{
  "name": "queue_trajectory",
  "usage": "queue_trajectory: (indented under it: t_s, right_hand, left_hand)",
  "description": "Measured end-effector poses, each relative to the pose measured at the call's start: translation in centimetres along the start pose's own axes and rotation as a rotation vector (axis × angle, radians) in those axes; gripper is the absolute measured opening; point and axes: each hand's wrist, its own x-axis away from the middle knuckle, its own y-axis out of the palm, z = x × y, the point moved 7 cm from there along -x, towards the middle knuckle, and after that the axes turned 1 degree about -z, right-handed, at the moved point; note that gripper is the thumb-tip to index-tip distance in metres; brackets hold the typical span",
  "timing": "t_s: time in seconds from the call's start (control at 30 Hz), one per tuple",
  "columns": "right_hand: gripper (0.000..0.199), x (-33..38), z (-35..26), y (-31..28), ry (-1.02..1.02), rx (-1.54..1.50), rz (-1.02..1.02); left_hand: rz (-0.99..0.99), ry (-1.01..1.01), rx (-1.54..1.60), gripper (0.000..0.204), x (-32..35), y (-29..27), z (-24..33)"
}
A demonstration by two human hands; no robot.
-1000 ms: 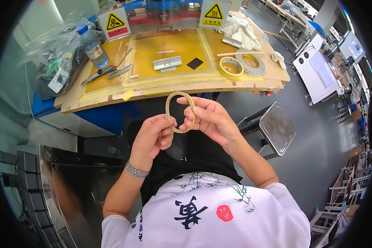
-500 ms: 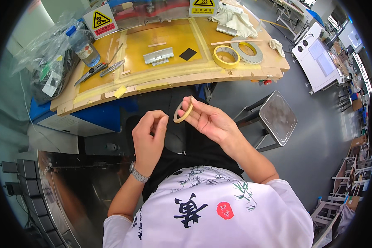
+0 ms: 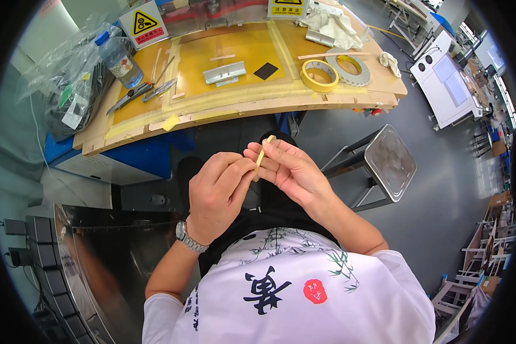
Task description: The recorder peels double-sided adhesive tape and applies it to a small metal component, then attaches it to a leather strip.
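Observation:
A narrow roll of yellow tape [image 3: 262,156] is held nearly edge-on over my lap. My right hand [image 3: 297,175] pinches its upper end between thumb and fingers, palm turned up and the other fingers curled behind it. My left hand [image 3: 221,186], with a metal watch at the wrist, is closed with its fingertips pressed to the roll's lower left side. Whether a loose tape end lies between those fingertips is too small to tell.
Ahead stands a workbench [image 3: 155,131] with a wide yellow tape roll [image 3: 319,75], a grey ring-shaped roll [image 3: 355,79], a metal bar [image 3: 224,73], a black square [image 3: 266,71], a utility knife [image 3: 129,97] and a water bottle [image 3: 119,63]. A metal stool [image 3: 390,160] is at right.
My left hand has moved right and up to meet the tape roll. The roll has turned from an open ring to nearly edge-on in my right hand. The view has shifted slightly.

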Motion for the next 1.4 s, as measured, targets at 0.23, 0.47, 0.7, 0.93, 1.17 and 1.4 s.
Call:
queue_trajectory:
  t_s: [0.23, 0.47, 0.7, 0.93, 1.17, 1.4]
  right_hand:
    - [0.012, 0.0, 0.2, 0.1, 0.008, 0.052, 0.0]
    - [0.011, -0.1, 0.9, -0.4, 0.024, 0.057, 0.003]
    - [0.011, -0.2, 1.4, -0.9, 0.069, 0.052, 0.018]
    - [0.012, -0.2, 1.5, -0.8, 0.05, 0.072, 0.03]
    - [0.026, -0.2, 2.5, -0.1, 0.168, 0.056, -0.103]
    - [0.032, 0.1, 3.5, -1.9, 0.264, 0.209, -0.063]
  left_hand:
    - [-0.08, 0.148, -0.04, 0.024, -0.3, -0.1, 0.4]
    - [-0.139, 0.069, 0.077, 0.024, 0.3, 0.0, -0.5]
    - [-0.116, 0.121, 0.034, 0.023, 0.3, 0.1, -0.5]
    - [-0.151, 0.072, 0.082, 0.026, 0.9, 0.4, -1.0]
    - [-0.2, -0.093, 0.208, 0.03, -0.1, -0.5, -2.2]
    - [-0.411, -0.043, 0.251, 0.029, 0.0, 0.1, -3.8]
